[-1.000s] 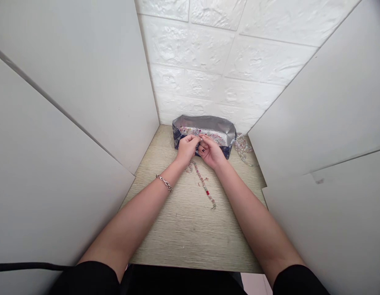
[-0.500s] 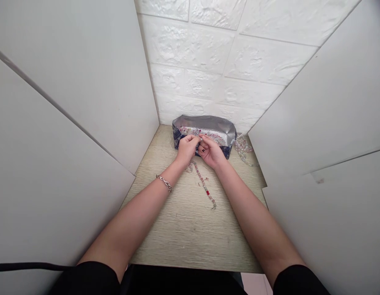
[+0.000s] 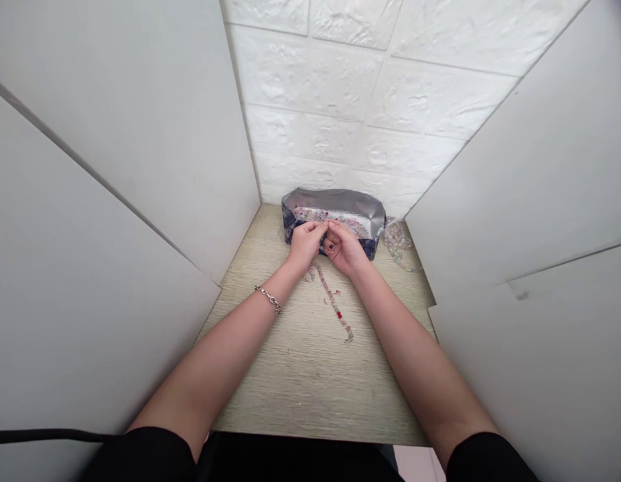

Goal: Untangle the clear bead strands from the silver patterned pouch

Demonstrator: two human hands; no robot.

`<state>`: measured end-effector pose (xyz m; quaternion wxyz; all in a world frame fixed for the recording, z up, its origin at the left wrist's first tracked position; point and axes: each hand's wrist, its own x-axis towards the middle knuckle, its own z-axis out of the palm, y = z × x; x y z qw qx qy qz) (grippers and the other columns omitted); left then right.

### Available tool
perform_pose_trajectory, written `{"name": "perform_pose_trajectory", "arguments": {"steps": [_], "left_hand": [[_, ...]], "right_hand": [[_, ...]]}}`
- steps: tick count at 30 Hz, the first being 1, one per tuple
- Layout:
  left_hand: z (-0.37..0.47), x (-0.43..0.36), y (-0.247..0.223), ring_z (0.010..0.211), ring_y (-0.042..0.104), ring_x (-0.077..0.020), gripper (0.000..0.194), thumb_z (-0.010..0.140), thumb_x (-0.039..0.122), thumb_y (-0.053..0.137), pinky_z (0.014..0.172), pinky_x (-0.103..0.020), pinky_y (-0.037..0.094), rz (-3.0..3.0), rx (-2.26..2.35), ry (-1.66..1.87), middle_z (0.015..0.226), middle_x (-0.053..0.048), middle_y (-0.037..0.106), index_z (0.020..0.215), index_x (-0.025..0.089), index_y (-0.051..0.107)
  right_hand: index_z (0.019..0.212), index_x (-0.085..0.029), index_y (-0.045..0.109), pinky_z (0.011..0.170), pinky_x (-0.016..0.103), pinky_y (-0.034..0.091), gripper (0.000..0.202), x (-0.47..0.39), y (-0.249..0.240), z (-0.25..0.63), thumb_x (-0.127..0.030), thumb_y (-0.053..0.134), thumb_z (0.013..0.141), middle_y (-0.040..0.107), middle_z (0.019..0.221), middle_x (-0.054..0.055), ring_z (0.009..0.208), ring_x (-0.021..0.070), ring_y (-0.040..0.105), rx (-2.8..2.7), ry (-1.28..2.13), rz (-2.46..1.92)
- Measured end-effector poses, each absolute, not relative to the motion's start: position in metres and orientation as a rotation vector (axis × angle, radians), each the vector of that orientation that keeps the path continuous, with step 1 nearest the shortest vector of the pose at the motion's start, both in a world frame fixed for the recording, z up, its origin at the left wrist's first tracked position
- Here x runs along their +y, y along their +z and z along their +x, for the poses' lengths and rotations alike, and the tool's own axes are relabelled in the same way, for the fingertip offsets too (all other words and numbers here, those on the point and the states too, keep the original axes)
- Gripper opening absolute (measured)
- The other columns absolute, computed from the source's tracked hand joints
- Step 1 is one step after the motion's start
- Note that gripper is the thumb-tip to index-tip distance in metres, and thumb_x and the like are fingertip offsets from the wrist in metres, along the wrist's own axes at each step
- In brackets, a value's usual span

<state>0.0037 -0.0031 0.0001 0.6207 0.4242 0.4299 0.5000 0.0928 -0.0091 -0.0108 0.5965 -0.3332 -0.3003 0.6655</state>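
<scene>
My left hand [image 3: 306,243] and my right hand [image 3: 344,247] meet at the front rim of an open bag [image 3: 373,249], dark blue outside and silvery inside. Loose small beads [image 3: 310,214] in pink, red and clear tones lie in the bag. Both hands pinch with thumb and fingertips, almost touching each other; whatever sits between them is too small to make out. From under my left hand a string of beads [image 3: 332,298] trails toward me over the wooden surface, with red beads near its lower end.
A heap of strung beads [image 3: 398,237] lies right of the bag. Grey-white panels [image 3: 154,134] enclose the wooden tabletop [image 3: 310,381] left and right, and a white brick-pattern wall [image 3: 335,73] stands behind. A black cable [image 3: 49,435] runs at lower left.
The fingertips have shifted very slightly against each other. The bag and the trailing bead string stay where they were.
</scene>
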Motion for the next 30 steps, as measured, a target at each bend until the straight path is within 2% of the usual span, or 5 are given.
{"name": "perform_pose_trajectory", "arguments": {"steps": [6,9,18,25,30], "left_hand": [[0.002,-0.003,-0.001,0.026,0.019,-0.0004,0.021,0.070,0.028,0.052,0.031,-0.017,0.012,0.968,0.908,1.119,0.031,0.010,0.025,0.056,0.015,0.043],[0.001,-0.002,-0.002,0.027,0.021,-0.0003,0.022,0.070,0.030,0.053,0.031,-0.017,0.012,0.974,0.867,1.095,0.034,0.010,0.026,0.057,0.016,0.041],[-0.002,0.000,-0.004,0.029,0.020,0.0003,0.022,0.071,0.031,0.051,0.032,-0.016,0.009,0.940,0.775,0.992,0.040,0.010,0.024,0.060,0.017,0.038],[-0.005,0.001,-0.003,0.030,0.021,-0.0005,0.022,0.070,0.032,0.052,0.032,-0.015,0.011,0.915,0.695,0.920,0.042,0.009,0.023,0.061,0.017,0.037],[-0.007,0.003,0.001,0.030,0.023,-0.0005,0.025,0.069,0.037,0.050,0.030,-0.016,0.007,0.826,0.658,0.861,0.046,0.007,0.032,0.061,0.017,0.039]], "right_hand": [[0.061,-0.018,0.043,0.034,0.018,0.022,0.025,-0.008,-0.010,0.095,-0.031,0.065,0.058,0.037,0.045,-0.008,0.035,0.0034,0.031,-0.790,1.399,-0.882],[0.059,-0.020,0.038,0.035,0.020,0.020,0.031,-0.007,-0.009,0.099,-0.039,0.062,0.061,0.036,0.043,-0.008,0.035,0.0050,0.029,-0.988,1.258,-0.983],[0.056,-0.019,0.032,0.050,0.025,0.021,0.027,-0.014,0.013,0.108,-0.034,0.041,0.076,0.034,0.050,-0.003,0.050,0.0109,0.029,-1.800,0.331,-1.388],[0.058,-0.020,0.034,0.052,0.025,0.020,0.024,-0.015,0.017,0.106,-0.033,0.036,0.079,0.038,0.053,0.000,0.053,0.0136,0.032,-1.917,0.226,-1.442],[0.063,-0.020,0.039,0.053,0.026,0.021,0.020,-0.020,0.029,0.102,-0.030,0.037,0.080,0.041,0.056,0.000,0.054,0.0138,0.036,-1.931,0.207,-1.464]]}}
